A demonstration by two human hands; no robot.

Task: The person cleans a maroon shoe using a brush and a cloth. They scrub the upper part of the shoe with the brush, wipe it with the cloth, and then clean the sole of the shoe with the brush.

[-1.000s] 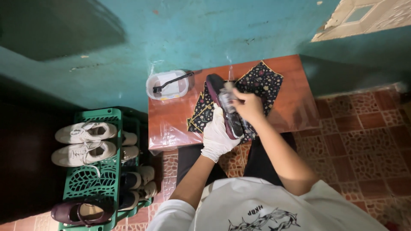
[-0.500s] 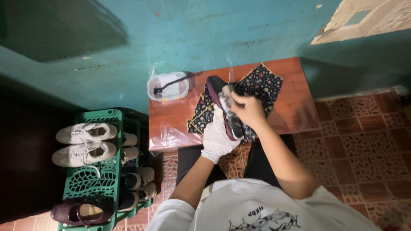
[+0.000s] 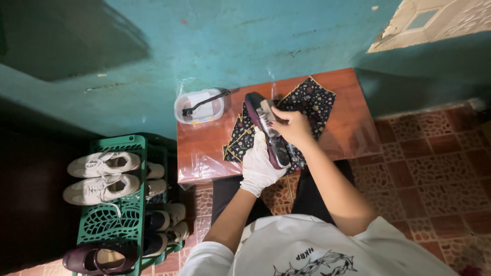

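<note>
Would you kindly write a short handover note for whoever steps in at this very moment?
Left hand, in a white glove, holds the dark shoe sole up, over the patterned cloth on the small wooden table.
Right hand, bare, presses on the sole; what it holds is hidden.
A white tub with a dark brush across it sits at the table's left back corner.
Done: shoe picked up and turned over.
Left: how clean the sole is cannot be judged. More shoes wait on the green rack.

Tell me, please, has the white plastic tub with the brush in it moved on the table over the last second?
No. The white tub sits at the same back left corner of the wooden table, against the teal wall, as before.
</note>
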